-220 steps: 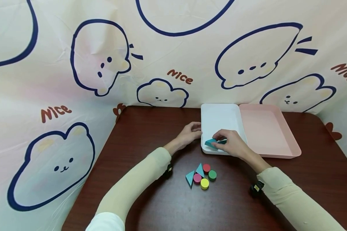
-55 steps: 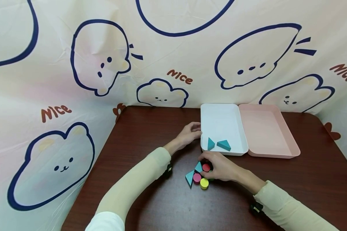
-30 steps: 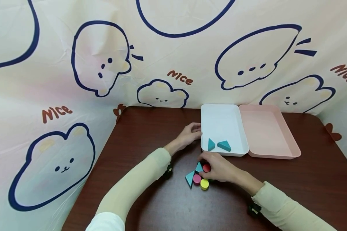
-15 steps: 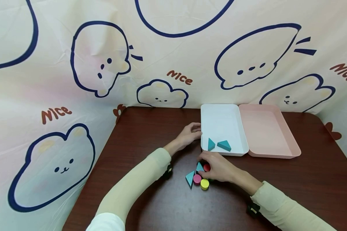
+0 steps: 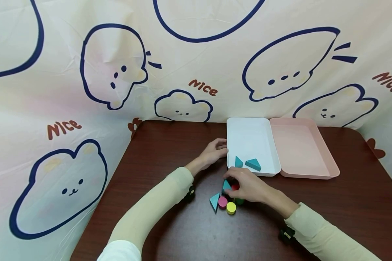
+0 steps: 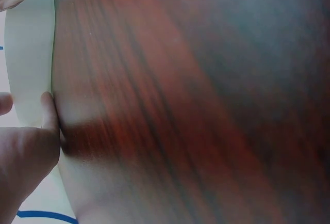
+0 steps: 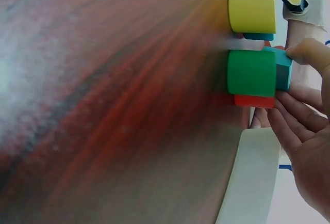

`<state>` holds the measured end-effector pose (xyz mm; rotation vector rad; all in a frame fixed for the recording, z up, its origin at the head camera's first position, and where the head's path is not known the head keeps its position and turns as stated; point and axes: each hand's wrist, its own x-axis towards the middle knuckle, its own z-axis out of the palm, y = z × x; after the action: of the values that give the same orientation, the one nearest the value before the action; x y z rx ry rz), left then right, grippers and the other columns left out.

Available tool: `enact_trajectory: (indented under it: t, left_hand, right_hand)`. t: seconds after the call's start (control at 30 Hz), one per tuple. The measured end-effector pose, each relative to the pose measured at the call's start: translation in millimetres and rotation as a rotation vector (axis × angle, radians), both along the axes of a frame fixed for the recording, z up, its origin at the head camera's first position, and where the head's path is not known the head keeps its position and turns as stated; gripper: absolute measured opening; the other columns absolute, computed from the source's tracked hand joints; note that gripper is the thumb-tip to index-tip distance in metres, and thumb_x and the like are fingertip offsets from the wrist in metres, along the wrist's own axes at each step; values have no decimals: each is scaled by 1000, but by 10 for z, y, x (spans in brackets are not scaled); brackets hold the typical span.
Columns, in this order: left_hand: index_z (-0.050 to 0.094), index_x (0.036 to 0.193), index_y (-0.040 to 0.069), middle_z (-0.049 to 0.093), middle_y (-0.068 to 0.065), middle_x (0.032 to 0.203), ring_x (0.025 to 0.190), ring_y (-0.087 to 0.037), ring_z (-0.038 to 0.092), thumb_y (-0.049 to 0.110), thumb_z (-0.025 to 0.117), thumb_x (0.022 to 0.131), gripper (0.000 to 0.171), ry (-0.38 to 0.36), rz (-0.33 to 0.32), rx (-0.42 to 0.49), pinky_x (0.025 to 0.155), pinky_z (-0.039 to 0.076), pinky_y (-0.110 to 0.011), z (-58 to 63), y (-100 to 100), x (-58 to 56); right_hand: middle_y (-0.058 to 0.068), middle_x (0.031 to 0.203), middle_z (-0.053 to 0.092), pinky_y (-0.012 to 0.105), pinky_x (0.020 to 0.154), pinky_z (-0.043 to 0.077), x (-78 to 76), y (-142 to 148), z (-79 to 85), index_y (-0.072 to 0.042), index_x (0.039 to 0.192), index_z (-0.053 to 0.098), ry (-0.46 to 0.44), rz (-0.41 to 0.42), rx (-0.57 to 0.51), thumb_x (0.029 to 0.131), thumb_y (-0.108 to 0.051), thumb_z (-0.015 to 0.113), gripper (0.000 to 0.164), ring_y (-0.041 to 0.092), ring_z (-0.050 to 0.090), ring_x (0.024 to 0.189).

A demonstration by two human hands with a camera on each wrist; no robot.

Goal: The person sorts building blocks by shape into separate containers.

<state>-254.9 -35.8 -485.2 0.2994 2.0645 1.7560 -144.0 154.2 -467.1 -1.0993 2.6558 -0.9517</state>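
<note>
In the head view my right hand (image 5: 248,185) pinches a teal triangular block (image 5: 227,185) between thumb and fingers, just in front of the white tray (image 5: 251,137). Around that hand lie a red cylinder (image 5: 235,187), partly covered, a green cylinder (image 7: 251,73), a magenta cylinder (image 5: 222,202) and a yellow cylinder (image 5: 231,208). Another teal triangular block (image 5: 214,202) sits to their left. Two teal blocks, one narrow (image 5: 238,162) and one wider (image 5: 253,164), rest inside the tray's near end. My left hand (image 5: 212,151) touches the tray's left wall with its fingers.
A pink tray (image 5: 303,148) adjoins the white one on its right. Both stand toward the back of the dark wooden table (image 5: 183,232). Behind the table hangs a cream cloth (image 5: 228,72) printed with cartoon bears.
Two teal blocks now lie in the white tray, where the right hand was at first. That hand came back to the pile, and just now it shifts slightly toward the tray with a teal block.
</note>
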Motion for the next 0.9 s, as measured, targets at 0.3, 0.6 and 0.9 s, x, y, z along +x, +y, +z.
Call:
enact_trajectory:
  t: [0.3,0.6,0.9]
  left_hand:
    - [41,159,5,48,-16,157,145,-30,49,13,57,110,52,1,-18,-3,111,50,-41,3,-16,0]
    - [42,158,5,50,-17,156,145,-30,50,13,57,110,51,0,-15,7,110,52,-40,5,-12,0]
    - [43,156,4,51,-16,155,143,-28,52,12,58,109,50,-11,-1,19,109,52,-39,3,2,0]
  right_hand:
    - [-4,112,69,39,88,60,-64,32,99,-6,120,73,66,-2,-32,91,-25,84,36,19,69,100]
    - [3,111,72,47,87,63,-167,112,247,-6,116,73,77,-25,-131,89,-18,86,32,27,73,100]
    - [4,110,73,50,86,62,-263,224,313,-1,117,73,113,-74,-142,88,-15,87,35,27,72,97]
